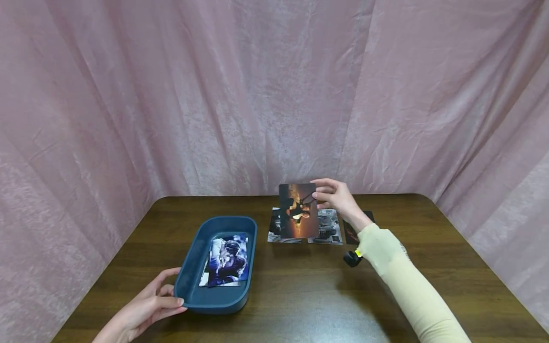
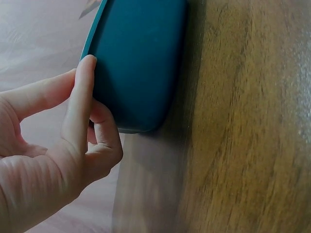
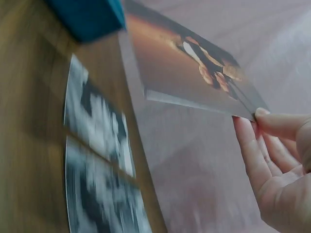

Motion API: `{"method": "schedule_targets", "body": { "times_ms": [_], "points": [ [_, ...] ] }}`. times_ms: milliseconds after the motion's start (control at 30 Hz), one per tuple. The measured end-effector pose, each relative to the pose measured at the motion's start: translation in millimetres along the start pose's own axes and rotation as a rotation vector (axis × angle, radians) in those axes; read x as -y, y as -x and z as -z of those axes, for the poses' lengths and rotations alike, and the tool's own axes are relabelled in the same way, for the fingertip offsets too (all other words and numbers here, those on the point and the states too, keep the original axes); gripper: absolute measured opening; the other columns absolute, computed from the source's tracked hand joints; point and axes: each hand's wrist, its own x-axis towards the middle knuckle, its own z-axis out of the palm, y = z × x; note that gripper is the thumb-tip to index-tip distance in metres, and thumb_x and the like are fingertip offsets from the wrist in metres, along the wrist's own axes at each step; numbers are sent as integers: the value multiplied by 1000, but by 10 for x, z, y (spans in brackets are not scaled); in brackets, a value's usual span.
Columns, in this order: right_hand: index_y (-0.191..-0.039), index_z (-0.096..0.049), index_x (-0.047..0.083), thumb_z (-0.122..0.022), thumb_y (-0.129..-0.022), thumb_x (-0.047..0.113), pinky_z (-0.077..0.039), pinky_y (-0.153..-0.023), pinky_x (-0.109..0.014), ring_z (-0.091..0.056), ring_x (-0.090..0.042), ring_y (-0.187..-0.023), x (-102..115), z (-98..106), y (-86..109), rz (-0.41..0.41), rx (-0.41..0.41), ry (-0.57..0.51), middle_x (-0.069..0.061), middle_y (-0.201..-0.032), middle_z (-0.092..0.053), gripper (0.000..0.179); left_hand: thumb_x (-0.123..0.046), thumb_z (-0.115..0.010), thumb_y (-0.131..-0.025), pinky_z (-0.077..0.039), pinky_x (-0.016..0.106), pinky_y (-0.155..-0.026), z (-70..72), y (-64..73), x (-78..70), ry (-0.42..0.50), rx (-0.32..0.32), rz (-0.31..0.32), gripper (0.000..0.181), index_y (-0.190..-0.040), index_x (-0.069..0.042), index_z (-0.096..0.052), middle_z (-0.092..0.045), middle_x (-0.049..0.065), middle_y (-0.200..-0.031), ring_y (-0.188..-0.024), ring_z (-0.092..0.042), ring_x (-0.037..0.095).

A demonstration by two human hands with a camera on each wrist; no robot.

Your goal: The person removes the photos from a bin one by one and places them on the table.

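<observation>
My right hand point(image 1: 336, 196) pinches an orange and dark photo print point(image 1: 299, 224) by one edge, thumb on one face and fingers behind. The print is raised above the table, as the right wrist view shows. Beneath it lie a black-and-white photo point(image 1: 274, 233) and another black-and-white photo point(image 1: 329, 228), both partly covered in the head view. At its near left corner, a dark blue rectangular bin point(image 1: 185, 267) is held by my left hand point(image 1: 147, 305), thumb at the rim. Inside the bin, a blue-toned photo point(image 1: 227, 262) of two figures lies over other prints.
A dark photo point(image 1: 352, 233) lies on the right, partly behind my right forearm. The brown wooden table point(image 1: 296, 295) has rounded back corners. Pink curtains point(image 1: 266, 95) hang right behind it and at both sides. A black wrist camera point(image 1: 352, 258) sits at my right sleeve.
</observation>
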Motion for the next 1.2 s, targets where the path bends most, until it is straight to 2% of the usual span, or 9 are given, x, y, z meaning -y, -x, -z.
{"method": "schedule_targets", "body": {
  "times_ms": [167, 333, 500, 667, 800, 933, 1067, 1200],
  "points": [
    [-141, -52, 1, -67, -93, 13, -60, -71, -29, -66, -1, -86, -115, 536, 199, 6, -63, 98, 11, -98, -67, 52, -2, -61, -91, -56, 35, -92, 1, 6, 1, 1, 1, 5, 83, -152, -3, -4, -57, 5, -97, -96, -67, 19],
    [-143, -51, 5, -66, -95, 19, -59, -70, -27, -64, 4, -88, -221, 1059, 371, -16, -138, 218, 22, -99, -64, 52, -2, -61, -92, -56, 35, -92, 28, 36, 16, 3, 9, 8, 83, -152, -4, -4, -57, 4, -97, -97, -68, 19],
    [-142, -51, 1, -65, -95, 17, -58, -67, -25, -62, 8, -86, -362, 1553, 510, 37, -189, 306, 22, -100, -63, 51, -3, -61, -93, -56, 35, -93, 39, 61, 21, 1, 15, 10, 85, -153, -3, -1, -57, 3, -97, -97, -67, 18],
    [-140, -55, 3, -66, -95, 14, -55, -63, -20, -63, 11, -81, -476, 1936, 680, 63, -249, 325, 26, -97, -64, 47, -3, -61, -93, -56, 35, -93, 43, 73, 28, 4, 24, 3, 84, -152, -3, -2, -58, 3, -97, -97, -68, 18],
    [-132, -62, 9, -66, -93, 8, -53, -60, -16, -62, 11, -77, -593, 2139, 804, 62, -299, 280, 26, -92, -65, 39, -4, -61, -92, -56, 35, -93, 49, 73, 32, 6, 22, -1, 80, -152, -5, -7, -58, 2, -97, -97, -68, 18],
    [-121, -66, 14, -65, -92, 2, -52, -57, -17, -61, 9, -72, -752, 2244, 890, 51, -336, 281, 25, -86, -65, 31, -3, -60, -92, -56, 35, -92, 54, 68, 35, 3, 16, 3, 80, -152, -5, -7, -57, 2, -97, -97, -68, 18],
    [-123, -61, -1, -64, -92, 1, -52, -56, -18, -60, 7, -69, -922, 2245, 912, 17, -375, 389, 25, -83, -61, 31, -2, -58, -93, -56, 35, -93, 56, 66, 36, 9, 18, 8, 80, -152, -4, -5, -57, 3, -97, -97, -68, 18],
    [-127, -56, -9, -64, -93, 2, -52, -56, -18, -58, 8, -68, -1070, 2180, 906, -10, -398, 509, 17, -84, -61, 37, -1, -58, -93, -56, 35, -93, 51, 67, 40, 17, 27, 6, 82, -152, -4, -2, -57, 2, -97, -96, -68, 18]
  ]
}}
